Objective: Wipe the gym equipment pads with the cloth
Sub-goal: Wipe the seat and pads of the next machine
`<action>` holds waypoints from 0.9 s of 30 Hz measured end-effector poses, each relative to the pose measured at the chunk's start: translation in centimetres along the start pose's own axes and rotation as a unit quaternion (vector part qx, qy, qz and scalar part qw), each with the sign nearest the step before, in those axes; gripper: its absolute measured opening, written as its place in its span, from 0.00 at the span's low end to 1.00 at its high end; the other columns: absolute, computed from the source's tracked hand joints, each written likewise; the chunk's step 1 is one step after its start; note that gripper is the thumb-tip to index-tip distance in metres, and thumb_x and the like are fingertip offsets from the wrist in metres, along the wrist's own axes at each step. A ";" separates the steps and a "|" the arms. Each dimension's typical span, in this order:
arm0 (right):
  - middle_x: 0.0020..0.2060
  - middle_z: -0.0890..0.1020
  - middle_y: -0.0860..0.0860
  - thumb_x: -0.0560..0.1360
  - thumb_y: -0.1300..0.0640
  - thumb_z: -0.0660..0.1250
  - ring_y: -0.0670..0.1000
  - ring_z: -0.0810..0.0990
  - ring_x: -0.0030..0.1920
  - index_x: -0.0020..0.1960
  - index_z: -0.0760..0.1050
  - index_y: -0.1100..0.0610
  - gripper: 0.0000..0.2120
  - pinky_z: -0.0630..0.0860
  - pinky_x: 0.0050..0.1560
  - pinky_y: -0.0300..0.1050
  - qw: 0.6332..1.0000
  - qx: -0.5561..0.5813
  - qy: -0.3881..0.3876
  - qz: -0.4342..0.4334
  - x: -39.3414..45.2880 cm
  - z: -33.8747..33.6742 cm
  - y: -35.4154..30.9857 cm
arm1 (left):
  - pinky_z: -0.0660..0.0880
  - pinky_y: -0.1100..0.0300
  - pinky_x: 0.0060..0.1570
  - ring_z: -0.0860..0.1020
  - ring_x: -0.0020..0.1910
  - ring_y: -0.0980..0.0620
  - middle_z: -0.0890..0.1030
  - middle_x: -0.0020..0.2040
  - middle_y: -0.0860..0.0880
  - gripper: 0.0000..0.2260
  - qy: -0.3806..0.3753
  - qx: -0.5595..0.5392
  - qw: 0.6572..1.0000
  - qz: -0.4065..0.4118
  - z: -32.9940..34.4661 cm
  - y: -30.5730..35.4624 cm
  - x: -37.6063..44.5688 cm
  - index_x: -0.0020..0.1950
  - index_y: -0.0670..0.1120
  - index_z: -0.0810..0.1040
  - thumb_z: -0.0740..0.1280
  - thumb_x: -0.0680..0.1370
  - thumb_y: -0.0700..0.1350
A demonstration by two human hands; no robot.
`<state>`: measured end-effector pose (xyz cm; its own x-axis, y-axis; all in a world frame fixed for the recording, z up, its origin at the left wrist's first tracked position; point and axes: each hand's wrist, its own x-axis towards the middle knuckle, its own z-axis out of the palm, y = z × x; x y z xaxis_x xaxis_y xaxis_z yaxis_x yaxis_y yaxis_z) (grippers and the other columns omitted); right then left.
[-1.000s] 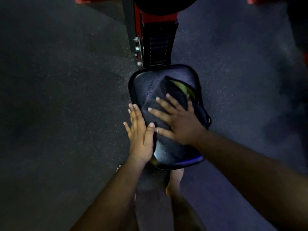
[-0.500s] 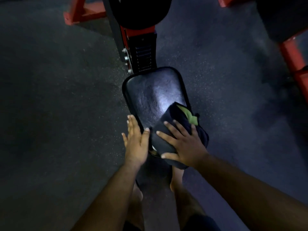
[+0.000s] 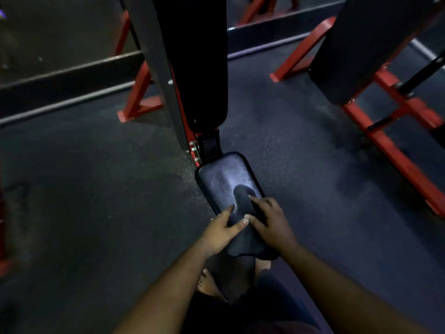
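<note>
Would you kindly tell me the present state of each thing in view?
Seat pad: bare at the far end, cloth over the near end.
Cloth: bunched, draped over the pad's near edge.
Left hand: on the cloth, fingers straight.
Right hand: on the cloth, fingers bent.
Back pad: uncovered, untouched.
</note>
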<state>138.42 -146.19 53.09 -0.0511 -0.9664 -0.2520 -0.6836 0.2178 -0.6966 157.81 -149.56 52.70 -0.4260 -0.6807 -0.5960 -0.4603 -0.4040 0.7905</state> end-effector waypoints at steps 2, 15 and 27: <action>0.63 0.70 0.46 0.79 0.44 0.70 0.47 0.72 0.63 0.76 0.69 0.44 0.27 0.73 0.63 0.45 0.997 0.055 0.054 -0.002 -0.2 -1.0 -2.9 | 0.76 0.66 0.55 0.81 0.62 0.53 0.84 0.58 0.55 0.20 -0.035 -0.006 0.999 0.026 -2.0 3.0 -1.5 0.66 0.51 0.77 0.75 0.77 0.54; 0.72 0.67 0.51 0.64 0.15 0.54 0.56 0.69 0.74 0.80 0.60 0.44 0.52 0.68 0.74 0.61 0.957 0.226 0.159 0.088 10.9 -5.2 -10.6 | 0.78 0.51 0.56 0.82 0.56 0.48 0.84 0.57 0.51 0.21 0.032 0.318 0.931 0.175 -13.2 18.8 1.3 0.65 0.59 0.72 0.62 0.72 0.50; 0.83 0.50 0.54 0.78 0.25 0.47 0.40 0.46 0.81 0.80 0.47 0.45 0.38 0.47 0.79 0.38 0.874 0.296 0.380 -0.066 24.2 -4.3 -27.0 | 0.79 0.53 0.58 0.83 0.57 0.51 0.85 0.59 0.52 0.29 0.068 0.383 0.848 0.361 -27.8 33.9 4.6 0.71 0.56 0.74 0.62 0.70 0.59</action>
<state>152.53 -176.05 68.73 -0.6224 -0.7514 0.2189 -0.2352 -0.0872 -0.9680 161.92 -183.35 80.69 -0.7424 -0.6666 0.0669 -0.5104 0.6274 0.5881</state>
